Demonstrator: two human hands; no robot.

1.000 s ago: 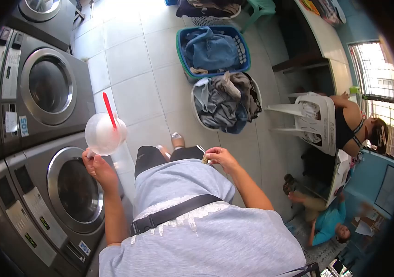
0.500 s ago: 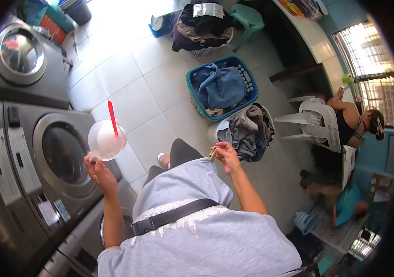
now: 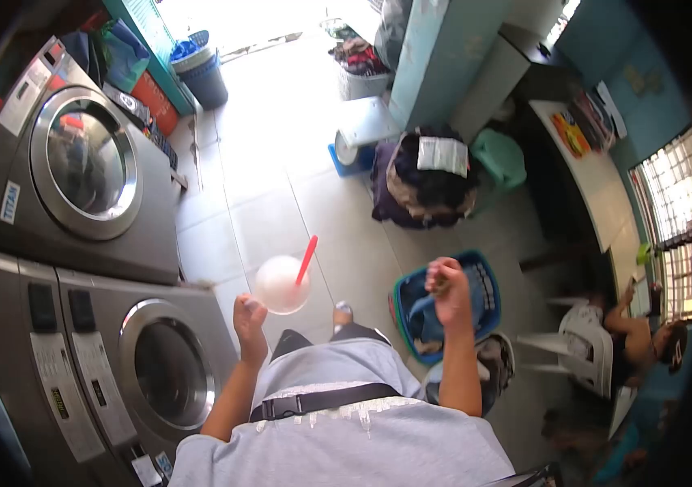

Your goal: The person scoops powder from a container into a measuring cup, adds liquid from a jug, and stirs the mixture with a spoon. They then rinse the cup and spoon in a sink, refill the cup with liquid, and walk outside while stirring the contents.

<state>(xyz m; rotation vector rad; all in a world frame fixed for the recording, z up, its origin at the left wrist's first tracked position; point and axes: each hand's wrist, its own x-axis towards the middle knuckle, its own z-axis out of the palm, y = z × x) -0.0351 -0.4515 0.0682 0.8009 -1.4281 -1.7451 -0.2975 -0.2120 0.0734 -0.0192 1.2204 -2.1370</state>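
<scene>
My left hand (image 3: 249, 325) is closed on the handle of a translucent plastic dipper (image 3: 273, 286), held over the tiled floor. White contents show inside it, and a red stick-like utensil (image 3: 307, 258) leans out over its rim. My right hand (image 3: 455, 299) is closed in front of my body, above the blue laundry basket (image 3: 489, 282). Something small and brownish shows between its fingers, too small to name. Blue clothing (image 3: 425, 325) lies in that basket, partly hidden by my right hand and forearm.
Front-loading machines (image 3: 86, 162) line the left side, with a round-doored one (image 3: 169, 365) nearest me. A heaped pile of dark laundry (image 3: 435, 191) stands ahead, next to a green stool (image 3: 500, 158). At right, a person (image 3: 638, 345) sits on a white chair (image 3: 588, 345).
My view has swung toward the doorway and machines. My right hand has risen off my shirt hem to above the blue basket. The dipper stays in my left hand.
</scene>
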